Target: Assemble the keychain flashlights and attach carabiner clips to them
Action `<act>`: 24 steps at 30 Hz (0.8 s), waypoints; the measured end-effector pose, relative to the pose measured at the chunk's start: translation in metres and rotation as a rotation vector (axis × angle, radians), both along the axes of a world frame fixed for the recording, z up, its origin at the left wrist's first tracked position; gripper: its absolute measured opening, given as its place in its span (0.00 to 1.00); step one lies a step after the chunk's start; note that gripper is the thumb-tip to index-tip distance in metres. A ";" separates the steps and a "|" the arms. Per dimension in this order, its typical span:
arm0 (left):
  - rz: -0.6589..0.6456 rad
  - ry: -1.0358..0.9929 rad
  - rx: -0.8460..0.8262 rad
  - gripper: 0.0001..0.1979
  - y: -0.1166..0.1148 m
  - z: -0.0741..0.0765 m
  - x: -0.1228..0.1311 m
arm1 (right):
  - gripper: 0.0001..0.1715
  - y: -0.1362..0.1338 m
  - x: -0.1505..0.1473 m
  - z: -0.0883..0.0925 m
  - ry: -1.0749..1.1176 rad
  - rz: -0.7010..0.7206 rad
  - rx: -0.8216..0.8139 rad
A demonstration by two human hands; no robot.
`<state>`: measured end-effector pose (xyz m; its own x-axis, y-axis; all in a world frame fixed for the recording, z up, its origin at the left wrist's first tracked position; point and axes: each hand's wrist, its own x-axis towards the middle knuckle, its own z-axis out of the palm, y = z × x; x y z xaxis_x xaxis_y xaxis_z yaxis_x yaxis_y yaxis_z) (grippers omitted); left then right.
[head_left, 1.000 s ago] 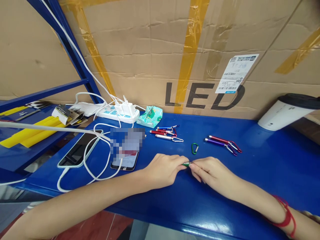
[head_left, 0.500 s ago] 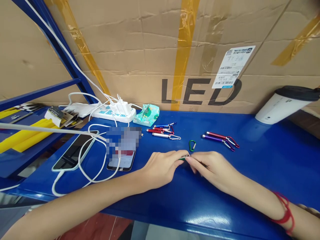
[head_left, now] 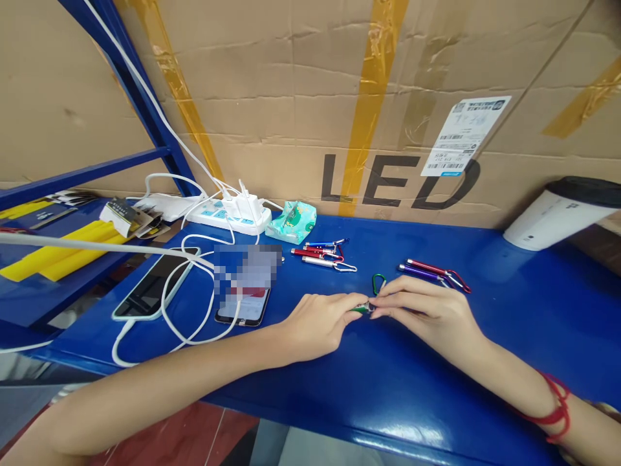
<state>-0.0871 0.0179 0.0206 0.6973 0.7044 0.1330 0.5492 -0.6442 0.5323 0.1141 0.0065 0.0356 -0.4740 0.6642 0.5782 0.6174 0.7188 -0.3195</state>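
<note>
Between finger and thumb, my left hand (head_left: pixel 317 323) pinches a small green piece (head_left: pixel 360 309) with a metallic end. The fingertips of my right hand (head_left: pixel 429 310) are pinched at that metallic end; what they grip there is too small to make out. Just behind my right fingertips lies a green carabiner (head_left: pixel 378 283), partly covered by them. To the left, a blue penlight (head_left: pixel 320 244), a red one (head_left: pixel 306 253) and a silver one (head_left: pixel 317 261) lie with clips attached. On the right are a red penlight (head_left: pixel 427 266) and a purple one (head_left: pixel 422 272).
Two phones (head_left: pixel 158 285) and looping white cables lie left on the blue table (head_left: pixel 412 401). Behind them sit a white power strip (head_left: pixel 252 225) and a green tissue pack (head_left: pixel 292 222). A white cup (head_left: pixel 548 217) leans at the back right before a cardboard box (head_left: pixel 291 116).
My right hand has turned, its fingers now more extended and overlapping the view of the carabiner and purple penlight. The whole view has shifted slightly.
</note>
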 end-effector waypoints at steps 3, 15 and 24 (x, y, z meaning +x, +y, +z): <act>-0.040 0.051 0.035 0.12 0.000 -0.003 -0.001 | 0.12 0.000 -0.002 -0.001 0.046 -0.001 -0.121; -0.110 0.147 0.253 0.13 -0.003 -0.012 0.001 | 0.26 0.002 -0.004 -0.006 0.193 -0.087 -0.824; -0.102 0.102 0.352 0.14 -0.003 -0.015 0.001 | 0.31 0.002 -0.008 -0.002 0.283 -0.166 -1.124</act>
<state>-0.0863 0.0154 0.0055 0.7834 0.5545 0.2808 0.5117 -0.8318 0.2149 0.1057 0.0086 0.0333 -0.2820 0.9105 -0.3024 0.4821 -0.1380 -0.8651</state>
